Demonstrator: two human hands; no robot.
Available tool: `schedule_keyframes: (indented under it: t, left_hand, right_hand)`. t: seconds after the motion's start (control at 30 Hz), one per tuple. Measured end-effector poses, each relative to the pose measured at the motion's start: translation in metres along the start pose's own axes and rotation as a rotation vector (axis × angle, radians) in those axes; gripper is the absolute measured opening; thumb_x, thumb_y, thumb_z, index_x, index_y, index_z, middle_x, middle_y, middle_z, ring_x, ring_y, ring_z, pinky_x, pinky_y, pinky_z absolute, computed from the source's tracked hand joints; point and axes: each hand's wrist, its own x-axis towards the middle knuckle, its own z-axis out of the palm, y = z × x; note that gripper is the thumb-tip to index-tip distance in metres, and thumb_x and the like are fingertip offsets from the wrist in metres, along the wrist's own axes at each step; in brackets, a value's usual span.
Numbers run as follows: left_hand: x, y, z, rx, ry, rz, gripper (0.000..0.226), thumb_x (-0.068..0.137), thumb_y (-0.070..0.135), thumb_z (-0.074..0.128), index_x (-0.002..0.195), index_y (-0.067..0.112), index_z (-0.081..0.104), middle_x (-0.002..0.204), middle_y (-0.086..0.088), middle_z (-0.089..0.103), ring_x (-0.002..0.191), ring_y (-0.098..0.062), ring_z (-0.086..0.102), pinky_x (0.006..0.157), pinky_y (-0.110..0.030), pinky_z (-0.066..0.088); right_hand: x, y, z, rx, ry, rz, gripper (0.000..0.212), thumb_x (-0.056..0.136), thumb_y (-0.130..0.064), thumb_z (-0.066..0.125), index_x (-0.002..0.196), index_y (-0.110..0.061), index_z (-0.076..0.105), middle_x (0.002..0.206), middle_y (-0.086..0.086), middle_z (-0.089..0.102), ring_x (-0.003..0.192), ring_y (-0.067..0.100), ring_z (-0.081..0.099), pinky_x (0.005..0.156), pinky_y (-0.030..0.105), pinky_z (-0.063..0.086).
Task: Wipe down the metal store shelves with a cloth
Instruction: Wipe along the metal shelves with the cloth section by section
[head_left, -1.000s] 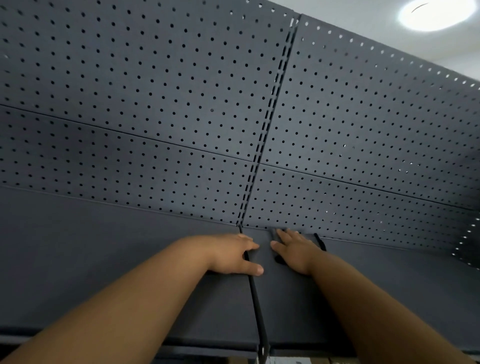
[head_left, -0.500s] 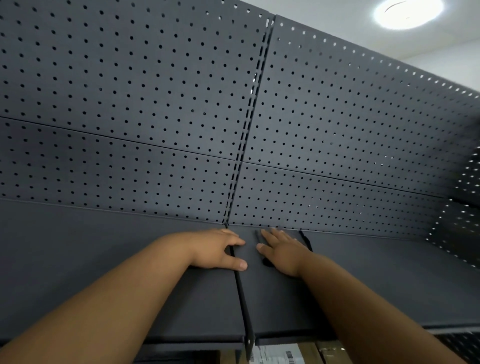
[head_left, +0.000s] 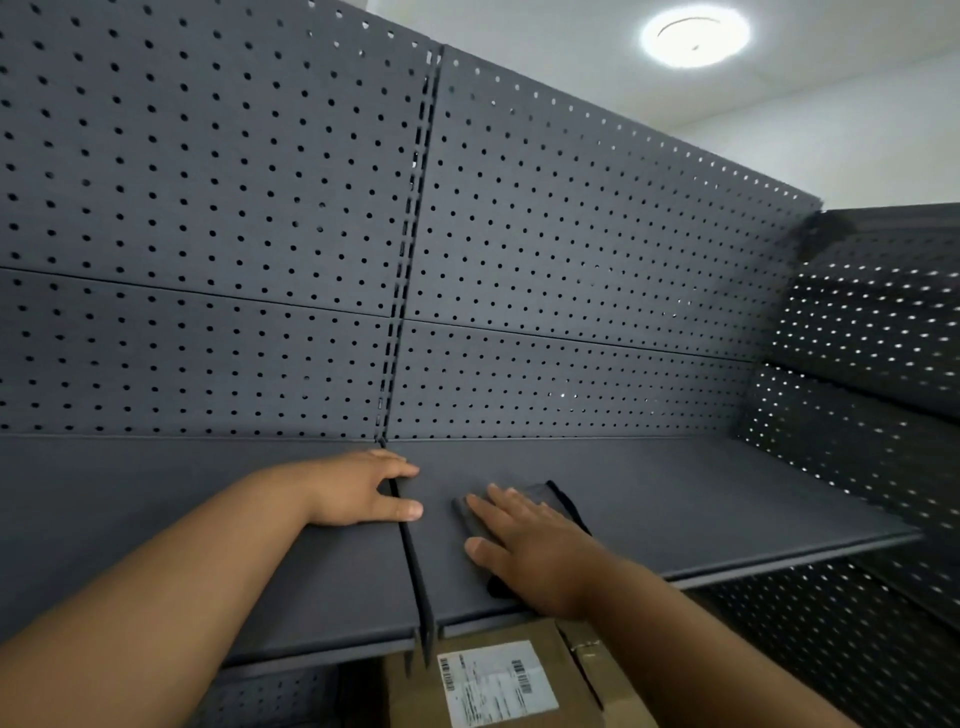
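Two dark grey metal shelves meet at a narrow gap: the left shelf and the right shelf. A dark grey cloth lies flat on the right shelf, close to the gap. My right hand presses on the cloth with straight, spread fingers and covers most of it. My left hand rests flat on the left shelf beside the gap, its fingertips reaching across to the right shelf.
A perforated dark panel backs the shelves, with a slotted upright at the seam. Another perforated panel closes off the right side. A cardboard box with a white label sits under the shelves. A ceiling lamp glows overhead.
My right hand and the cloth have slid toward me from the back of the right shelf. The view has dropped, so the box below shows. The left hand stays by the gap.
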Motion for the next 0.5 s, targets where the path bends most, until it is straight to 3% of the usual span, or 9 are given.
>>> schedule_keyframes:
  t: [0.5]
  left_hand:
    - [0.004, 0.001, 0.000, 0.029, 0.021, -0.098, 0.091, 0.086, 0.070, 0.052, 0.156, 0.022, 0.021, 0.164, 0.001, 0.015, 0.149, -0.015, 0.018, 0.118, -0.031, 0.017]
  right_hand:
    - [0.027, -0.002, -0.007, -0.003, -0.064, 0.015, 0.065, 0.099, -0.060, 0.021, 0.155, -0.034, 0.001, 0.163, -0.005, -0.006, 0.149, 0.012, -0.008, 0.120, 0.036, -0.003]
